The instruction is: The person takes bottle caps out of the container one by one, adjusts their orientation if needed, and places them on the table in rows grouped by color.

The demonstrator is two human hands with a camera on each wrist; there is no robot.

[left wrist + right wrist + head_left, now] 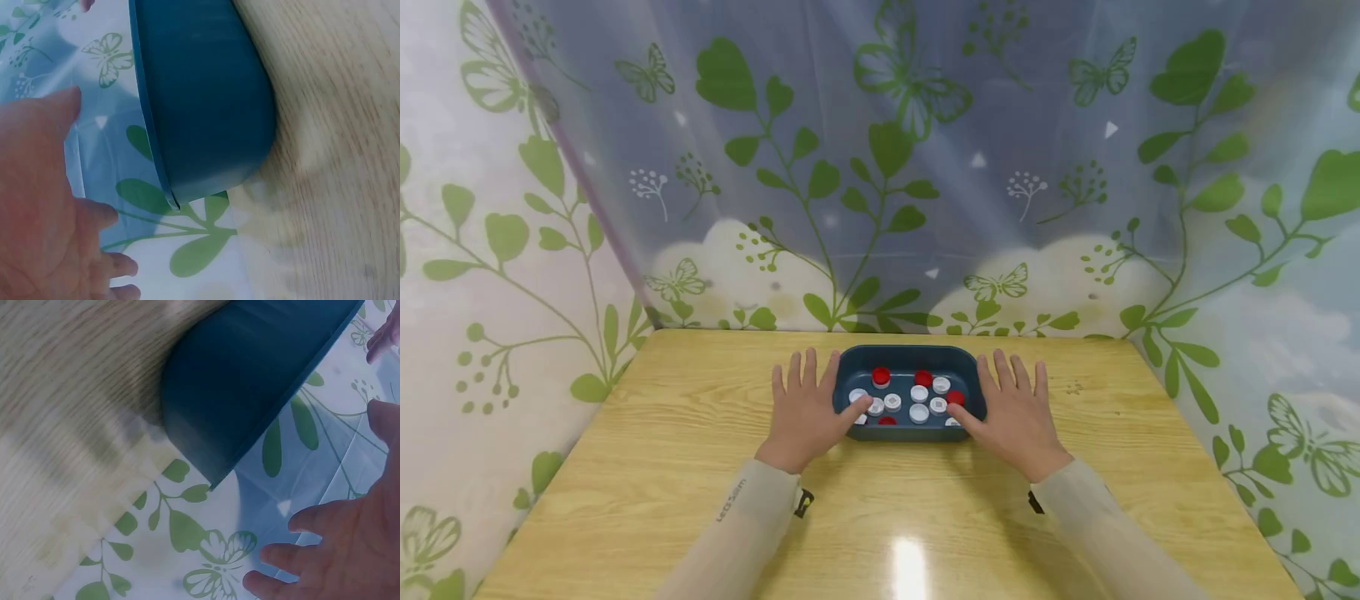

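A dark blue plastic bin [910, 434] with rounded corners is at the table's far side, in the middle of the head view. Inside lie several round red caps [881, 377] and white caps [919, 413], like bottle caps. My left hand [808, 412] is at the bin's left end, fingers spread and thumb over the rim. Mirroring it, my right hand [1018, 417] is at the right end with its fingers spread too. Both wrist views show the bin's outer wall [206, 94] with each palm a little apart from it. Neither hand grips anything.
The bin is on a light wooden table [880, 500]. A curtain [910, 167] printed with green leaves and butterflies rises behind the table's back edge, with similar panels at the left and right sides. Light glares off the wood near the front.
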